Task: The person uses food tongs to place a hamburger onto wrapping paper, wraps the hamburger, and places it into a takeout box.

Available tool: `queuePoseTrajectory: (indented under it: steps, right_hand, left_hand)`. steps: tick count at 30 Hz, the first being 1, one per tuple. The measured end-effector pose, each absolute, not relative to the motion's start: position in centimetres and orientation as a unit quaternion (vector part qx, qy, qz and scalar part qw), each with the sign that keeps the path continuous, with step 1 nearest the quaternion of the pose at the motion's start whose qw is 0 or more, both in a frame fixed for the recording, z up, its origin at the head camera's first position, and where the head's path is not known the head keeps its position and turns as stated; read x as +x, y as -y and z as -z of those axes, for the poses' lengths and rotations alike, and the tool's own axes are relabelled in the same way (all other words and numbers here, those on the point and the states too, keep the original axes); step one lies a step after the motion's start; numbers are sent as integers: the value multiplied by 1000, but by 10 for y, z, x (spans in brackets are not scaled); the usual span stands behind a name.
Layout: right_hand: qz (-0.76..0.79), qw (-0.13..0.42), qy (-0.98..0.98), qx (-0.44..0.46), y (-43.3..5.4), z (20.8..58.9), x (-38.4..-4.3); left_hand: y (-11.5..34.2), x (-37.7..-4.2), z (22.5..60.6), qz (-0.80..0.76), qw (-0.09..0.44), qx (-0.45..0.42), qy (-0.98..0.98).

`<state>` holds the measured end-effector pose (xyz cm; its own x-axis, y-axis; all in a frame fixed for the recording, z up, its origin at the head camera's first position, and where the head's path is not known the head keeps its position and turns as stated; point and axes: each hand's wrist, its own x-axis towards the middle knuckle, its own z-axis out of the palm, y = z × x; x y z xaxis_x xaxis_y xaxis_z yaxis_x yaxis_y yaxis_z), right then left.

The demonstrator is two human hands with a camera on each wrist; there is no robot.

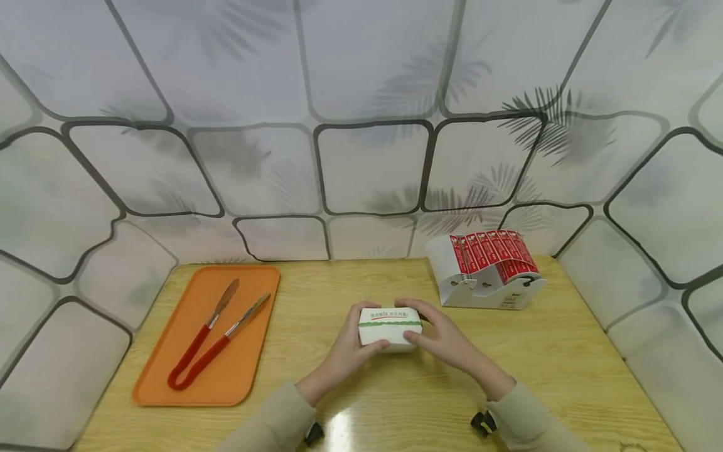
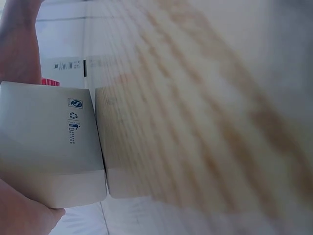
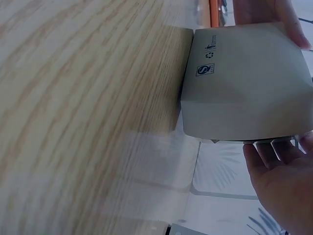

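A small white paper food box (image 1: 390,326) with a green wavy band and printed lettering on top sits at the middle of the wooden table. My left hand (image 1: 346,346) grips its left side, thumb on the near face and fingers round the back. On the right, my right hand (image 1: 446,337) holds it likewise, thumb at the near right corner and fingers behind. Small blue printed symbols mark the near face of the box (image 2: 54,132) in the left wrist view. Seen from the right wrist, the lower edge of the box (image 3: 244,83) meets the tabletop.
An orange tray (image 1: 226,386) lies at the left, bearing red-handled metal tongs (image 1: 198,351) spread apart. At the back right stands a white holder (image 1: 480,295) with several red-and-white packets (image 1: 494,251). Patterned white panels (image 1: 373,169) border the wooden table (image 1: 316,282) behind and at both sides.
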<state>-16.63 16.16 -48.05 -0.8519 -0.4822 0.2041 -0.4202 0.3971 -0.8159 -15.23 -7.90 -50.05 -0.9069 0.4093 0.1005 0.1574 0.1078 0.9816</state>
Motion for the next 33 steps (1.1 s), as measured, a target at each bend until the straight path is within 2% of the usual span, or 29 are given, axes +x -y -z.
queuePoseTrajectory:
  steps: [9,14,27,33]
  right_hand:
    - [471,57,-837,-272,-166,479,-170]
    - [457,48,-841,-286,-168,478,-170]
    - [389,-26,-855,-342,-169,478,-167]
    - [329,-114,-842,-411,-171,485,-168]
  left_hand:
    - [83,-152,502,-611,89,204,-760]
    - [88,-151,500,-576,88,216,-783]
    - [101,-153,487,-488,48,264,-831]
    - [106,-154,486,-430,17,294,-853]
